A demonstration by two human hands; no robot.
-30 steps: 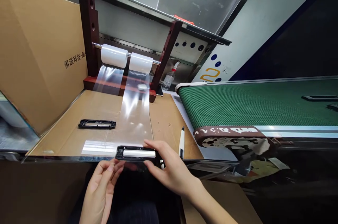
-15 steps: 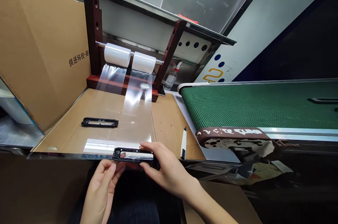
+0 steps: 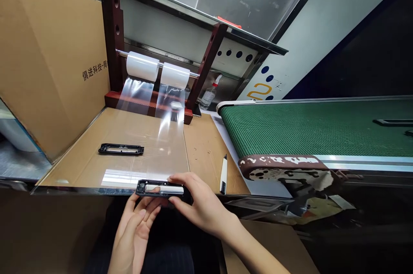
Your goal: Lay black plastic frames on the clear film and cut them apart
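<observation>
A long black plastic housing [image 3: 161,188] with a pale strip in its slot is held at the table's front edge. My right hand [image 3: 200,203] grips its right end between thumb and fingers. Below its left end, my left hand [image 3: 137,226] is open, palm up, with fingers apart; its fingertips reach under the housing, and whether they touch it I cannot tell. A second black housing [image 3: 121,149] lies on the cardboard behind. Clear film [image 3: 167,125] runs down from the right-hand roll [image 3: 175,75] across the tabletop toward the front.
Another film roll [image 3: 142,66] shares the rod of the dark red stand [image 3: 118,37]. A white-handled cutter [image 3: 223,174] lies right of my hands. A cardboard box [image 3: 54,59] stands left, a spray bottle [image 3: 209,95] behind. The green conveyor belt [image 3: 309,130] carries black parts.
The fingers of my left hand have spread from a pinch and dropped slightly below the housing. My right hand keeps its hold. Another dark part has come into view on the belt's right edge.
</observation>
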